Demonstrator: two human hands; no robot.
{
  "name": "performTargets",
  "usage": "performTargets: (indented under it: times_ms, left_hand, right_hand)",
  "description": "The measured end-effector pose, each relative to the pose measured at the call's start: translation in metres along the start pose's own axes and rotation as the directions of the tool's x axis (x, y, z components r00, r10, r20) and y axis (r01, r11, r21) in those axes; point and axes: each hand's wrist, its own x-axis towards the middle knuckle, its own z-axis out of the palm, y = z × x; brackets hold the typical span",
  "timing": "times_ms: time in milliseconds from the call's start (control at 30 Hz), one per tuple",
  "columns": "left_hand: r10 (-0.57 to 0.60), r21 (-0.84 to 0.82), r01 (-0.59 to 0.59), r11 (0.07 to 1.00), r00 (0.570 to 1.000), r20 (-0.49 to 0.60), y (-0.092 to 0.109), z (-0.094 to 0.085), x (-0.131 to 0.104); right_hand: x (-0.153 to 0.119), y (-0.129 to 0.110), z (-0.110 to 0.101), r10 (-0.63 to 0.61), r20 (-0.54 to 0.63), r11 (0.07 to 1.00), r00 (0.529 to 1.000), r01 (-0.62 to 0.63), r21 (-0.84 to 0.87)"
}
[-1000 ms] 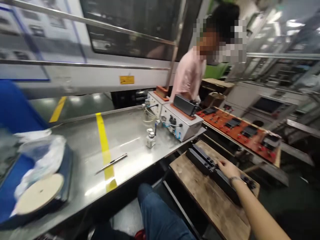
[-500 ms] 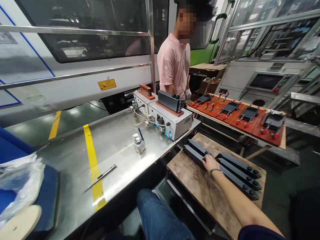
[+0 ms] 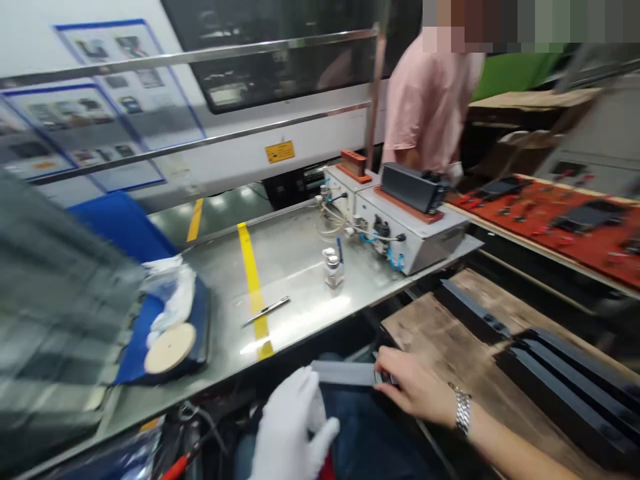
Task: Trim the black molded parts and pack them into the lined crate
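Observation:
My right hand [image 3: 413, 383], bare with a metal watch band, pinches the right end of a long dark grey bar-shaped part [image 3: 345, 373] above my lap. Beside the part's left end is my left hand [image 3: 290, 423] in a white glove. Its thumb stands apart from the fingers, and I cannot tell whether the fingertips touch the part. Similar grey parts [image 3: 560, 380] lie on the wooden board [image 3: 425, 333] to the right, with another single part [image 3: 473, 310] farther back.
A metal table [image 3: 300, 233] carries a pen [image 3: 267, 310], a small glass jar [image 3: 333, 273] and grey fixture boxes [image 3: 425, 233]. A blue bin [image 3: 200, 327] stands left. A red-handled tool [image 3: 175, 467] lies low. A person in pink [image 3: 425, 100] stands behind the fixtures.
My right hand has lifted a grey part off the board and brought it left over my lap. My gloved left hand has come into view. The view has swung left.

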Motion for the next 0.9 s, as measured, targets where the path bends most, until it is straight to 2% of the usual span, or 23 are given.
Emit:
performTargets:
  times_ms: [33,67,100,133,200,233,300,333,367,400,467,567,667,733,800,833,900]
  left_hand:
    - [-0.006,0.081,-0.002,0.997,0.994,0.108,0.008,0.008,0.002]
    - [-0.086,0.114,0.059,0.992,0.963,0.254,0.015,0.012,0.005]
    - [-0.245,0.151,0.202,0.968,0.896,0.371,0.020,0.013,0.006]
    - [-0.412,0.181,0.371,0.911,0.787,0.458,0.022,0.010,0.006]
    - [-0.635,0.140,0.684,0.716,0.554,0.539,0.020,-0.004,0.000]
    - [-0.692,0.058,0.805,0.590,0.467,0.551,0.017,-0.013,-0.007]
    - [-0.750,-0.207,0.929,0.305,0.369,0.549,0.010,-0.031,-0.025]
    - [-0.768,-0.343,0.925,0.163,0.337,0.544,0.007,-0.040,-0.033]
    - [-0.781,-0.455,0.889,0.046,0.316,0.539,0.006,-0.048,-0.041]
    - [-0.788,-0.541,0.840,-0.031,0.312,0.530,0.005,-0.055,-0.046]
    - [-0.791,-0.639,0.762,-0.104,0.327,0.518,0.008,-0.067,-0.052]
    - [-0.793,-0.681,0.715,-0.159,0.318,0.519,0.013,-0.083,-0.051]
    - [-0.818,-0.708,0.685,-0.175,0.299,0.491,0.017,-0.092,-0.048]
    - [-0.821,-0.755,0.634,-0.167,0.335,0.463,0.017,-0.092,-0.048]
    - [-0.807,-0.817,0.540,-0.202,0.381,0.451,0.015,-0.086,-0.048]
    - [-0.799,-0.842,0.475,-0.256,0.386,0.461,0.013,-0.081,-0.048]
    - [-0.768,-0.844,0.316,-0.433,0.361,0.529,0.010,-0.069,-0.048]
  right_hand:
    - [0.011,-0.018,0.003,-0.121,0.025,0.992,0.992,0.120,0.034]
    - [0.022,-0.035,0.007,-0.232,0.050,0.971,0.971,0.229,0.068]
    - [0.035,-0.051,0.011,-0.330,0.074,0.941,0.941,0.322,0.101]
    - [0.049,-0.064,0.016,-0.410,0.099,0.908,0.906,0.397,0.132]
    - [0.085,-0.083,0.025,-0.506,0.147,0.859,0.850,0.481,0.176]
    - [0.107,-0.088,0.030,-0.516,0.165,0.853,0.840,0.489,0.180]
    - [0.155,-0.094,0.039,-0.467,0.186,0.883,0.865,0.446,0.145]
    - [0.180,-0.094,0.044,-0.413,0.186,0.911,0.891,0.400,0.104]
    - [0.203,-0.093,0.049,-0.349,0.184,0.937,0.919,0.346,0.052]
    - [0.223,-0.091,0.054,-0.292,0.185,0.955,0.938,0.297,0.000]
    - [0.253,-0.087,0.065,-0.209,0.191,0.970,0.959,0.228,-0.084]
    - [0.270,-0.075,0.077,-0.125,0.199,0.974,0.972,0.158,-0.160]
    - [0.260,-0.058,0.077,-0.061,0.180,0.980,0.982,0.092,-0.174]
    - [0.243,-0.046,0.069,-0.053,0.152,0.988,0.987,0.073,-0.135]
    - [0.220,-0.036,0.057,-0.078,0.121,0.995,0.990,0.086,-0.056]
    - [0.206,-0.033,0.050,-0.099,0.106,0.995,0.989,0.101,-0.008]
    - [0.177,-0.031,0.035,-0.146,0.076,0.986,0.986,0.139,0.089]
